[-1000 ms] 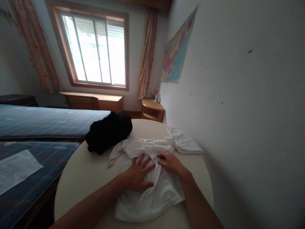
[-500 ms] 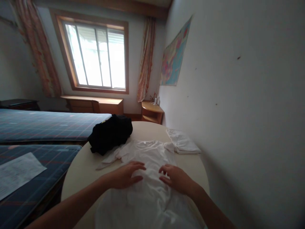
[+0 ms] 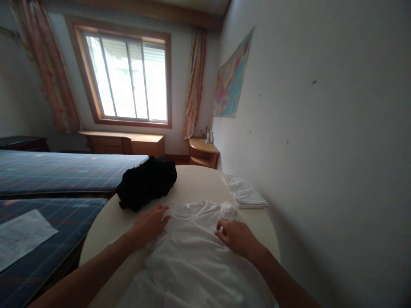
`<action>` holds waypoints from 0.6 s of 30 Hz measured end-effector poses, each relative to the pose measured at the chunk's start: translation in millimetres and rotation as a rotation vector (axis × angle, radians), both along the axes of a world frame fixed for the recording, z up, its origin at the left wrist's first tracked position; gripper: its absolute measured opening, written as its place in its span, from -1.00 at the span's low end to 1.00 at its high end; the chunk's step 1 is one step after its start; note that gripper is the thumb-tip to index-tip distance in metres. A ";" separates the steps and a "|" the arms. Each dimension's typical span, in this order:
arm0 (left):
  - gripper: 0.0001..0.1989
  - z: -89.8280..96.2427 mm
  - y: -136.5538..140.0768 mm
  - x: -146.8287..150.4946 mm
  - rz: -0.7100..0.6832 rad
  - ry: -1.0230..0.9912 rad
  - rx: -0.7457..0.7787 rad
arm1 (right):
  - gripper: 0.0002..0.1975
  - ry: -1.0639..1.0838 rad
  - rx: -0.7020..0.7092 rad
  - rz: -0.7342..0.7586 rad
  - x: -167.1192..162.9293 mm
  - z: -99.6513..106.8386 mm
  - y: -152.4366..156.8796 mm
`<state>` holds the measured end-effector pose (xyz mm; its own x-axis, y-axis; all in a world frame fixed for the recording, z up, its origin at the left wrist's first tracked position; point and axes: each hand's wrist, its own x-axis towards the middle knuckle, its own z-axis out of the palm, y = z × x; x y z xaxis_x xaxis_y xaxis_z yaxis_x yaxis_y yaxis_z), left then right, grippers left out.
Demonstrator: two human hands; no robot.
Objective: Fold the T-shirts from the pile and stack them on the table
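Note:
A white short-sleeved T-shirt [image 3: 192, 256] lies wrinkled on the round cream table, its collar toward the far side. My left hand [image 3: 150, 224] is at the shirt's left shoulder, thumb and fingers apart; the left sleeve is mostly hidden under the hand and forearm. Over the right side of the shirt, just below the bunched right sleeve, is my right hand [image 3: 239, 238]. Its fingers are bent, with a gap showing between thumb and forefinger. No cloth is plainly gripped in either hand.
A black bundle of cloth [image 3: 147, 182] lies at the table's [image 3: 197, 175] far left. A folded white garment [image 3: 245, 191] rests at the right, near the wall. Plaid mattresses [image 3: 80, 171] stand on the left, one bearing a paper sheet [image 3: 24, 237].
The shirt's collar end has come closer to me and its left sleeve is no longer spread out. My left hand has moved left and away from me; my right hand has barely shifted.

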<state>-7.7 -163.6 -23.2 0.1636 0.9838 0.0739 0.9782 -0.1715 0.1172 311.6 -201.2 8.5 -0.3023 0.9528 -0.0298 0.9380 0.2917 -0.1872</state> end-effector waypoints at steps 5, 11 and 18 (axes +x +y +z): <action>-0.61 -13.6 22.9 -3.7 0.087 0.098 -0.002 | -0.63 0.015 0.302 -0.231 7.2 -14.4 43.6; -0.77 -7.4 36.7 -12.4 0.099 0.080 -0.019 | -0.78 0.050 0.183 -0.276 38.0 -22.7 71.5; -0.63 15.9 42.5 -13.3 0.198 0.163 0.120 | -0.77 0.318 0.403 -0.559 88.1 -16.2 82.1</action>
